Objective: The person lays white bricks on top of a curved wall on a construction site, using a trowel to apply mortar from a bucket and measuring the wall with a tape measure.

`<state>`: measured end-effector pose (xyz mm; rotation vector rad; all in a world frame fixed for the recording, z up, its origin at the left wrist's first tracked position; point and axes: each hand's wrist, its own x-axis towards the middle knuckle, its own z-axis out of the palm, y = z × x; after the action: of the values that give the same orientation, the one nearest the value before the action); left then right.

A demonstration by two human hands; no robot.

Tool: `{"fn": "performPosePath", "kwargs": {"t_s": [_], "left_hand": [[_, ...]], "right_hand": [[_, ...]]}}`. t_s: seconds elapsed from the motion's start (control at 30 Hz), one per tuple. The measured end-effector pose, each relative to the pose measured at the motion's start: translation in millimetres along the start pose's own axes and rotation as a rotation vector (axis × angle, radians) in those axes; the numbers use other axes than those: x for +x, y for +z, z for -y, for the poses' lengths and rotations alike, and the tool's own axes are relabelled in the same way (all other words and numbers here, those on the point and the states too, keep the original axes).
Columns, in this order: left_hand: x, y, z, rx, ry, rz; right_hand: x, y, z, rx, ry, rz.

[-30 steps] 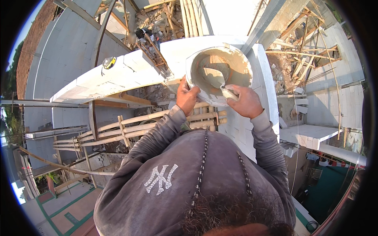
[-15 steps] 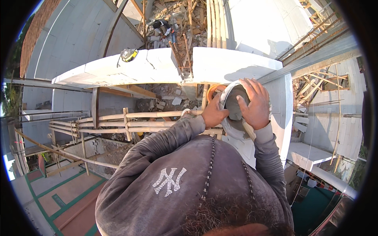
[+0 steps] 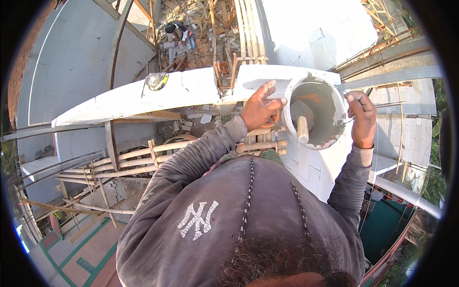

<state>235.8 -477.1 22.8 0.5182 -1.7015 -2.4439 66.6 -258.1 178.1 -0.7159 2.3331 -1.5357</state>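
A round bucket (image 3: 340,115), its wall smeared with grey mortar, is at the right-hand end of the white block wall. Inside it are grey residue and a light wooden handle (image 3: 302,130), whose tool end I cannot make out. My left hand (image 3: 259,109) is at the bucket's left side, thumb and forefinger apart, with nothing visible in it. Partly hidden behind that hand is a curved orange thing (image 3: 273,118). My right hand (image 3: 363,117) is at the bucket's right rim, fingertips pinched by a thin line; what they hold is too small to name.
A yellow-and-black tape measure (image 3: 156,81) lies on the white block wall (image 3: 191,86). Bamboo poles (image 3: 129,160) run below it on the left. Steel bars stand in the wall's gap. A person (image 3: 178,31) crouches among rubble far below. Metal beams cross at right.
Both hands have come off the bucket's mouth and moved apart to its two sides. The bucket now shows its inside and the wooden handle more openly, farther right in view.
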Motion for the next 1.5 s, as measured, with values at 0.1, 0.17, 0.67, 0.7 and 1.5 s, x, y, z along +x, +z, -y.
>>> {"fn": "performPosePath", "kwargs": {"t_s": [0.1,0.17,0.67,0.7,1.5], "left_hand": [[-19,-49,23,0.024,-0.114,-0.089],[-47,-90,49,0.089,-0.251,-0.205],[-417,-228,306,-0.288,-1.185,-1.426],[-433,-214,319,-0.214,-1.136,-1.379],[-336,-142,273,0.18,-0.763,-0.818]], "right_hand": [[24,-1,-7,0.26,0.089,-0.212],[38,5,-20,0.375,0.11,-0.26],[142,50,-95,0.641,0.139,-0.382],[146,52,-98,0.644,0.148,-0.373],[149,50,-97,0.604,0.087,-0.353]]}}
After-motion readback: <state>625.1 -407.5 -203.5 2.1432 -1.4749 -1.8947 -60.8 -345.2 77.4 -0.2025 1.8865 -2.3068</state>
